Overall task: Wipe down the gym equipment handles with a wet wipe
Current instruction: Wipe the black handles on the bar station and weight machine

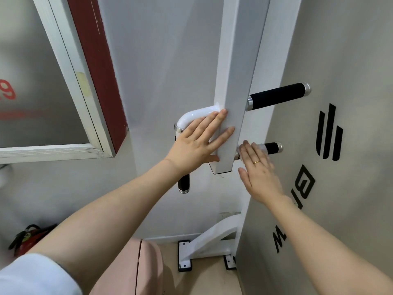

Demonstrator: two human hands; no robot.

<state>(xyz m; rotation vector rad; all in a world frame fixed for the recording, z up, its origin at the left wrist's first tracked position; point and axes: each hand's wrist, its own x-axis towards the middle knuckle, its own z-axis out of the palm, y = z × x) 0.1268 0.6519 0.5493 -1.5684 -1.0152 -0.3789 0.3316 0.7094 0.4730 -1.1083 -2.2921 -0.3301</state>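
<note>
A white upright beam (236, 81) of a gym machine carries black grip handles. My left hand (197, 143) lies flat on the beam's left face with its fingers spread, holding nothing. It covers part of a white curved tube (191, 117); below it, a black handle (183, 184) points down. My right hand (259, 173) presses a white wet wipe (262, 146) around the lower right handle (274, 147), near the beam, fingers stretched over it. Above it, the upper right handle (276, 95) sticks out bare.
A grey panel with black lettering (328, 133) stands close on the right. A window frame (70, 81) with a dark red edge is on the left. A fire extinguisher (27, 239) sits low left. The machine's white base bracket (204, 245) is bolted to the floor.
</note>
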